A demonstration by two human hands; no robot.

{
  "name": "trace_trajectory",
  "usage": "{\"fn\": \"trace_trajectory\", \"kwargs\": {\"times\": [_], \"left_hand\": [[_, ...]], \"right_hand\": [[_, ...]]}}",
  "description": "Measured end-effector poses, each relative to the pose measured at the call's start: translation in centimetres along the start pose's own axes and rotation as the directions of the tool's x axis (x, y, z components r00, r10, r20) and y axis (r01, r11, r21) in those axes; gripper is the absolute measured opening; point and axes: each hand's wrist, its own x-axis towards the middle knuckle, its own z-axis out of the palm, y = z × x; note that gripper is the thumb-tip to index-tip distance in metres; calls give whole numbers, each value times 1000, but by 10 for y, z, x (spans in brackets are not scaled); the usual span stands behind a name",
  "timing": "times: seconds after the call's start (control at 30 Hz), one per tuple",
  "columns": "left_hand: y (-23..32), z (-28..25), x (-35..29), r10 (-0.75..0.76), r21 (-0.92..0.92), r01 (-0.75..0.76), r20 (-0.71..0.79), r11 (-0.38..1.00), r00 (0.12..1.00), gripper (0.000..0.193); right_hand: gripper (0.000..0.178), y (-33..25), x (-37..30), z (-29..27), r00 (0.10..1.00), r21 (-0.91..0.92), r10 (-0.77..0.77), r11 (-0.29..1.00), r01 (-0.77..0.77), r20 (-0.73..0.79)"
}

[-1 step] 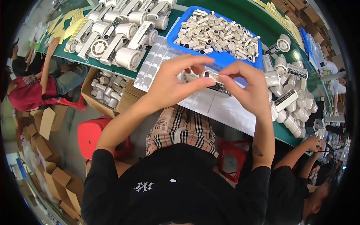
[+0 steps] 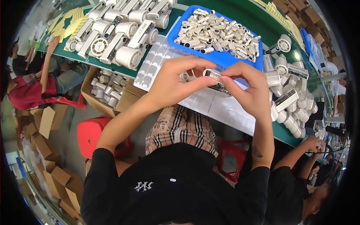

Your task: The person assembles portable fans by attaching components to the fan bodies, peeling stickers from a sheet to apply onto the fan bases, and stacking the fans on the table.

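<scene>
A small cream plastic piece with a dark end is held between both my hands over the table. My left hand is closed in a pinch on its left side, thumb along the near edge. From the right, my right hand pinches its other end between thumb and finger. Just beneath lies a white handheld fan, mostly hidden by my fingers. Beyond my hands stands a blue tray, heaped with similar small cream pieces.
Rows of white handheld fans stand on the left of the green table, and more fans are piled at right. A sheet of grey labels lies left of my hands. Red stools and a carton of parts are below; co-workers sit both sides.
The small cream piece tilts slightly in my fingers, and my right hand shifts a little to the right. Everything else looks the same.
</scene>
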Motion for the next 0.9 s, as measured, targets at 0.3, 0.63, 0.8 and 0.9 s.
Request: {"fn": "trace_trajectory", "kwargs": {"times": [0.3, 0.63, 0.8, 0.9], "left_hand": [[-20, 2, 2, 228, 10, -231, 125, 973, 966, 41], [-52, 10, 2, 21, 352, -125, 283, 928, 959, 46], [-54, 13, 1, 14, 369, -111, 256, 923, 967, 39], [-58, 13, 1, 52, 364, -137, 232, 921, 971, 36]], "right_hand": [[19, 26, -23, 11, 954, 598, 263, 745, -297, 147], [29, 54, -35, 35, 993, -221, 26, 974, -52, -118], [25, 54, -33, 39, 991, -166, 56, 983, -75, -121], [24, 51, -30, 39, 992, -182, 66, 980, -86, -110]]}}
